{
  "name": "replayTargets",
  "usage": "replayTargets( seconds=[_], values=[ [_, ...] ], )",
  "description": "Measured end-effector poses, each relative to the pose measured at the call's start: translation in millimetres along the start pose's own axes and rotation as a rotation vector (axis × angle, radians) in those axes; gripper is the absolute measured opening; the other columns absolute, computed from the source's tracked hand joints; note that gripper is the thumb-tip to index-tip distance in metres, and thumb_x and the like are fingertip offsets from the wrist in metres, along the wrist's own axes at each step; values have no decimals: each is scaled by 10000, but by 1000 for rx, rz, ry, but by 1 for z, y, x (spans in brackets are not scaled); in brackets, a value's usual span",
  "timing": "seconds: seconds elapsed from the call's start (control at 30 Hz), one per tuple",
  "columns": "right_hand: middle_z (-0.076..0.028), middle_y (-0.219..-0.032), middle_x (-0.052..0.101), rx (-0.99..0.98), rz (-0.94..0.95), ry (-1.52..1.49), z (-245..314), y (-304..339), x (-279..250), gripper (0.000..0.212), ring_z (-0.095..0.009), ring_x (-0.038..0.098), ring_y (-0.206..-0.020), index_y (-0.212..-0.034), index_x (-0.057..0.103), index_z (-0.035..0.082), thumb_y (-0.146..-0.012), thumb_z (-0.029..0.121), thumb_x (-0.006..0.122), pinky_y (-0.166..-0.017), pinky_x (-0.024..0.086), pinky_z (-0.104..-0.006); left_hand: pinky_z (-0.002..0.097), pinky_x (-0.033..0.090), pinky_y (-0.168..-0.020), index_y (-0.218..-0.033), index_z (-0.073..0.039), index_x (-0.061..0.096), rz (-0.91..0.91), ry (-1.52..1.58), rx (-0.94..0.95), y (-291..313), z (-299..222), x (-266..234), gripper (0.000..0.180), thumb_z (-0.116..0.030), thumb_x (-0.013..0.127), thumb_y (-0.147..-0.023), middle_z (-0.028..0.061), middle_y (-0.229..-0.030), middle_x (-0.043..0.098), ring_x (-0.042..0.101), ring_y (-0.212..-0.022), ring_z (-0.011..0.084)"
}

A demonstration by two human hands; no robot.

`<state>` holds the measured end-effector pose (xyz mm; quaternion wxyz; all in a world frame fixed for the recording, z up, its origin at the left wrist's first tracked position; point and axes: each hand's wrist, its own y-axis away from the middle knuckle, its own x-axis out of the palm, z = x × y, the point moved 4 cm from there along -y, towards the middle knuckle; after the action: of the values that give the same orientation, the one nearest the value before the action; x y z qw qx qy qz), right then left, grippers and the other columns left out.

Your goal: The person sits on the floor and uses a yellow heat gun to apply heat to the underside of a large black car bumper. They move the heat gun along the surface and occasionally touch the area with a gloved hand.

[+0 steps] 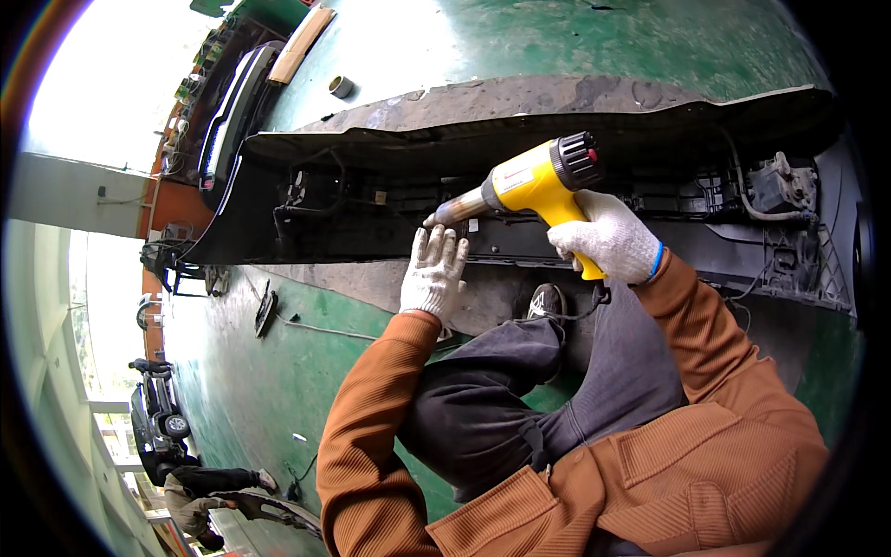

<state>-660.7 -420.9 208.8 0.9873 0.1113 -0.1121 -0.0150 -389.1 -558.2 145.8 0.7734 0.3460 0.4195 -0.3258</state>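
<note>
Right hand (617, 237), in a white knit glove, is wrapping its fingers around the handle of a yellow heat gun (527, 184). The gun is slanting above a black bumper cover (538, 244), its metal nozzle pointing left and down toward the near part of the shell. A dark cord (600, 297) is hanging from the handle's base.

Left hand (433, 274), gloved alike, is stretching its fingers out, narrow gaps between them, holding nothing; the fingertips are lying just beside the nozzle tip, over the bumper's near side. Cannot tell whether they are pressing on it.

Bumper cover is lying crosswise before the person, hollow inner side up, on a grey mat (557, 96) over green floor (677, 46). A wire harness (740, 181) is running along its right end. Roll of tape (341, 86) is sitting beyond, to the left. Far lower left, another person (193, 501) is bending over a dark curved part (278, 509).
</note>
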Motion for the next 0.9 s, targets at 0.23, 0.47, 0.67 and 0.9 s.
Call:
replayTargets(
  seconds=[0.23,0.47,0.67,0.9],
  values=[
    [-43,-827,666,-48,20,64,21,-5,5,267,-127,639,-711,-1097,679,-18,-933,181,749,-680,552,-302,567,126,-1359,-1629,-82,469,25,-106,49,-1,-9,19,786,-406,725,-961,157,-1660,487,369,-1601,327],
    [-75,-786,699,-5,104,253,44,-16,4,275,-156,673,-668,-1006,700,-31,-941,234,743,-646,563,-313,562,118,-1359,-1667,-84,408,249,-265,67,-9,-20,27,588,-277,405,-1112,134,-1748,374,272,-1647,321],
    [-72,-780,703,-43,90,314,58,-23,7,281,-165,692,-679,-1010,703,-33,-955,239,742,-649,566,-323,573,98,-1357,-1679,-84,385,296,-420,80,-7,-22,32,580,-265,358,-1129,128,-1758,357,262,-1652,322],
    [-76,-826,730,-32,208,412,64,-26,15,392,-155,700,-730,-1119,726,-46,-963,313,748,-721,582,-322,526,128,-1359,-1671,-44,380,341,-397,123,-13,-30,40,580,-248,356,-1129,148,-1752,364,278,-1646,334]
  ],
)
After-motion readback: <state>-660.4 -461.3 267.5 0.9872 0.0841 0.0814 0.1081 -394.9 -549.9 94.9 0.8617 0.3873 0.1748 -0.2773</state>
